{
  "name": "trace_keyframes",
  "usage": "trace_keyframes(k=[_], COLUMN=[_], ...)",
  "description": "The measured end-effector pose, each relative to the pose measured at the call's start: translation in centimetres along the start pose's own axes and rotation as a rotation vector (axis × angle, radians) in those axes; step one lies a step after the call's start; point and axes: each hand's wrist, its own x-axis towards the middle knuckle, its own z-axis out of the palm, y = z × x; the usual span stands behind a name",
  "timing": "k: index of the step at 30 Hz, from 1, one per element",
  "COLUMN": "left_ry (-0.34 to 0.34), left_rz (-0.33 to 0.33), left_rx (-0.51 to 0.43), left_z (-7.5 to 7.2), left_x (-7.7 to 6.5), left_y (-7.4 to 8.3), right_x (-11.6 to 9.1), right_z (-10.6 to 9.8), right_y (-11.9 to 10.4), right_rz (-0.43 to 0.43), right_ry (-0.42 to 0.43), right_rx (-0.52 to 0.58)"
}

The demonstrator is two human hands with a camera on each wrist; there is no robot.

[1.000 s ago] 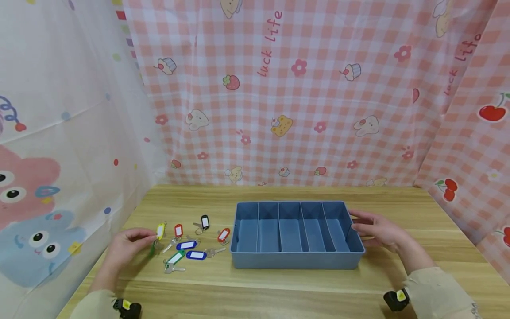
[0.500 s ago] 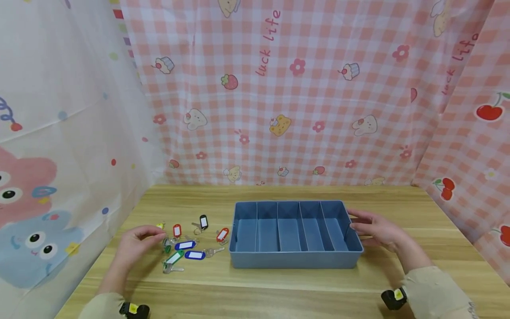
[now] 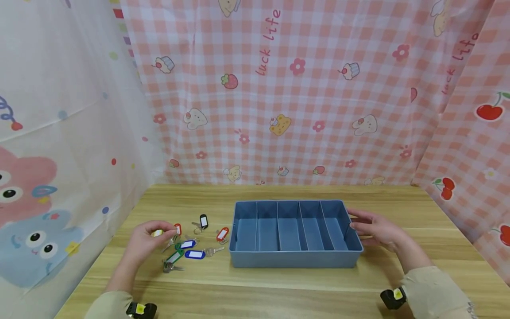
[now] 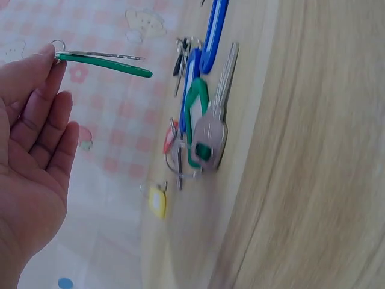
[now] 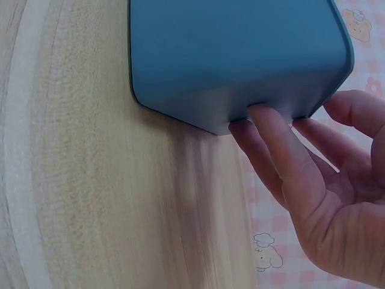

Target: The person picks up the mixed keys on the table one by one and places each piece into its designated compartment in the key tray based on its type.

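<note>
My left hand point(image 3: 147, 241) pinches a small metal ring between thumb and forefinger. From it a green key tag point(image 4: 108, 64) and a key point(image 4: 105, 55) stick out in the air, as the left wrist view shows. Below lie more tagged keys: a green tag point(image 3: 174, 256), blue tags point(image 3: 195, 254), red tags point(image 3: 222, 234), a black tag point(image 3: 204, 221) and a yellow tag point(image 3: 157, 232) partly behind the hand. My right hand point(image 3: 376, 229) touches the right end of a blue-grey divided box point(image 3: 295, 260), its extended fingers point(image 5: 289, 150) against the end wall.
Thin dividers split the box into several side-by-side compartments with nothing visible in them. The wooden table point(image 3: 239, 292) runs back to a pink checked cloth point(image 3: 255, 159). A white patterned cloth point(image 3: 87, 133) hangs at the left.
My left hand has moved right and slightly up, carrying the green-tagged key off the table past the yellow tag. The right hand and the box have stayed put.
</note>
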Motion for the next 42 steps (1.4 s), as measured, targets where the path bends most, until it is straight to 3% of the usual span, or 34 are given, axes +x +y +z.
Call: trace_keyframes(k=[8,16,20,42], left_ry=[0.004,0.023,0.041,0.058], left_rz=[0.034,0.020,0.046,0.075], left_rx=[-0.036,-0.010,-0.015,-0.106], left_z=[1.0,1.9,2.5,5.7], left_x=[0.0,0.3,0.7,2.7], left_y=[1.2,2.1,2.7,7.7], right_x=[0.0,0.0,0.0,-0.2], right_z=[0.0,0.0,0.0,0.1], right_y=[0.0,0.1,0.0,0.1], right_rz=[-0.009,-0.009,-0.007,0.005], right_ry=[-0.004,-0.004,-0.002,0.017], right_rx=[0.004,0.001,-0.001,0.007])
